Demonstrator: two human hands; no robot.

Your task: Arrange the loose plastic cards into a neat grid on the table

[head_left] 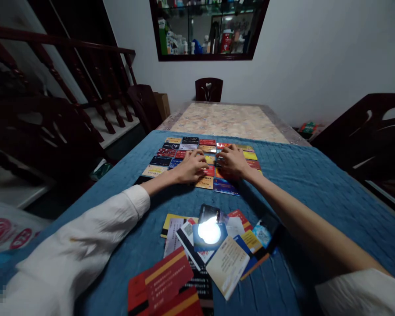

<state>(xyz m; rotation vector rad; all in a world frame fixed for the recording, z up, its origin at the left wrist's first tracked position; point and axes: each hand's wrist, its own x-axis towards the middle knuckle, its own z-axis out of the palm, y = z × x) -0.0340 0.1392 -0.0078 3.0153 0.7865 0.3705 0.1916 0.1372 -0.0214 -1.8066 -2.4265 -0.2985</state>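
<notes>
Blue cloth [292, 175] bears a card grid [204, 182] in close rows, with an overlapping card pile [228, 263] at 6 o'clock from it, glare whitening a card near the pile's middle and red cards [167, 281] at its 7 o'clock edge. Left hand [192, 166]: fingers bent and parted, over the grid's middle; right hand [232, 161], at 3 o'clock from the left: fingers bent and spread, over the grid's right-hand columns. Patterned tabletop [222, 118] observed at 12 o'clock beyond the cloth, a dark chair [209, 89] behind it.
</notes>
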